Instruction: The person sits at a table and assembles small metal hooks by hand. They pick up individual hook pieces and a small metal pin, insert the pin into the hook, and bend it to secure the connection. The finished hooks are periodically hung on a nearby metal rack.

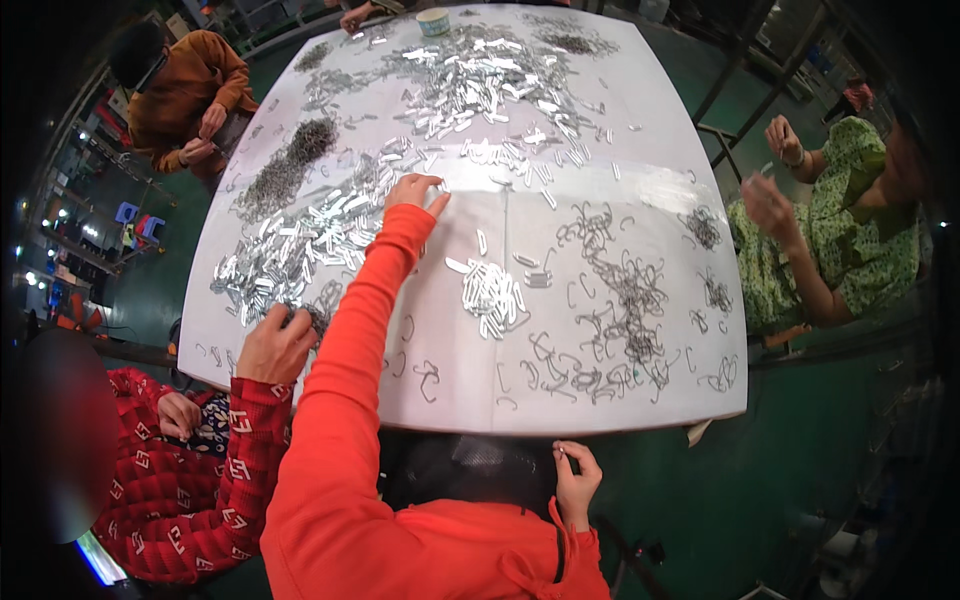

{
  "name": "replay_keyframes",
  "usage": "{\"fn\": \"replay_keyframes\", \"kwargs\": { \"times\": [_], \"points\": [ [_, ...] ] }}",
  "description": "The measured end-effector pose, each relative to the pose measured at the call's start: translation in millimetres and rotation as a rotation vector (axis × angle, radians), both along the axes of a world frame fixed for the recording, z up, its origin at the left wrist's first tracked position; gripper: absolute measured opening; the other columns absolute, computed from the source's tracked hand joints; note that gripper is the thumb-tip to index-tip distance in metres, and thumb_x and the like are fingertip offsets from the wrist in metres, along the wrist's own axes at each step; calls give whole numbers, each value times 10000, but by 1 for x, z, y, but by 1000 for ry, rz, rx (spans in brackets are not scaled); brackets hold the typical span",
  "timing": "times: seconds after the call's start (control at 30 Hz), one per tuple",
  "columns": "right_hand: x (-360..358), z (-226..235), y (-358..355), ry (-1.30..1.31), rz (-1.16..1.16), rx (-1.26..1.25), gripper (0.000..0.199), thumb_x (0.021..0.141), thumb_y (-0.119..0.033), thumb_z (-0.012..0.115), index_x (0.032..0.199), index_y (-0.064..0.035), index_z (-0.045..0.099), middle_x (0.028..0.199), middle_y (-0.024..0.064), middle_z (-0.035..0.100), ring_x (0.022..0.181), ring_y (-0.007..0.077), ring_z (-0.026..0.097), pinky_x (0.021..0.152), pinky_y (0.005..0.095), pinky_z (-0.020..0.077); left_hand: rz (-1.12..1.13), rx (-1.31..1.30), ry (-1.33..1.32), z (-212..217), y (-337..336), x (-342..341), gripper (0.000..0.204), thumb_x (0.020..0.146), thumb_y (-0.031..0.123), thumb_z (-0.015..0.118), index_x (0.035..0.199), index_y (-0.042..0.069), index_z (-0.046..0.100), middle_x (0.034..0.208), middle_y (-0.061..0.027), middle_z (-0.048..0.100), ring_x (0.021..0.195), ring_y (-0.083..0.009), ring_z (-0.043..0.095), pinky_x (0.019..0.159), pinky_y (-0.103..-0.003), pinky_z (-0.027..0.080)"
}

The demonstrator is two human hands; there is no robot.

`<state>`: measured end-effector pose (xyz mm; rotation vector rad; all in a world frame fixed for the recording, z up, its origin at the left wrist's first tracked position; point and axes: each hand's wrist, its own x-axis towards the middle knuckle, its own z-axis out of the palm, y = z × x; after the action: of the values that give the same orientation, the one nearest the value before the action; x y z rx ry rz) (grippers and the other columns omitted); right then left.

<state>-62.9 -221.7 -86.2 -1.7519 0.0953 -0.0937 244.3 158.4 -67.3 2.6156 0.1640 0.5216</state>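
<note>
My left arm, in an orange-red sleeve, stretches across the white table [450, 395]. At its end, my left hand [412, 188] is closed, with a small bright metal piece [444, 187] showing between thumb and fingertips. It hovers by the right edge of a heap of flat, silvery elongated metal pieces [335, 225]. Nearer to me lies a smaller pile of the same pieces [490, 297]. My right hand [577, 480] is low, off the table's front edge beside my lap. Its thumb and fingertips are pinched together; what they hold is too small to make out.
Thin dark wire hooks [635, 300] lie scattered at the right, with a denser wire heap [290, 170] at the left. More silvery pieces [490, 85] and a tub [433, 22] are farther back. A co-worker's hand [275, 345] touches the table close to my left arm; other people sit around it.
</note>
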Motion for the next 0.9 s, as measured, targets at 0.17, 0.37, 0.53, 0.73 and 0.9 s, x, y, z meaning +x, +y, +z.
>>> {"fn": "replay_keyframes", "kwargs": {
  "times": [0.17,0.37,0.53,0.73,0.9],
  "points": [
    [4,-10,-7,-9,-84,-56,147,744,107,629,856,19,666,859,125,683,810,197,658,759,298,516,482,145,113,-11,77,41,540,772,521,646,1239,258,579,1332,-123,467,1243,-299,413,1043,-498,284],
    [3,-18,-15,8,-97,-78,122,736,80,655,841,18,665,847,122,677,794,194,649,749,287,500,364,107,116,-21,69,54,455,750,502,659,1138,264,649,1250,-91,533,1180,-289,474,990,-471,355],
    [6,-16,-14,29,-109,-70,122,737,84,661,842,22,660,847,121,676,791,189,647,743,288,503,84,38,-45,-38,10,42,324,742,421,700,983,205,713,1078,-110,600,990,-311,568,875,-413,452],
    [11,-14,-11,-49,-74,-69,97,763,93,625,836,31,639,809,102,664,757,162,638,714,279,506,-217,-32,-190,-35,-66,-9,296,734,378,725,939,164,716,998,-124,599,951,-308,562,871,-417,438],
    [13,-8,-5,-62,-78,-65,128,775,76,649,885,14,664,855,103,681,805,181,654,747,281,506,-382,-149,-108,-29,-93,-53,251,775,311,705,942,123,711,990,-129,602,940,-304,566,815,-388,465]
  ]
}}
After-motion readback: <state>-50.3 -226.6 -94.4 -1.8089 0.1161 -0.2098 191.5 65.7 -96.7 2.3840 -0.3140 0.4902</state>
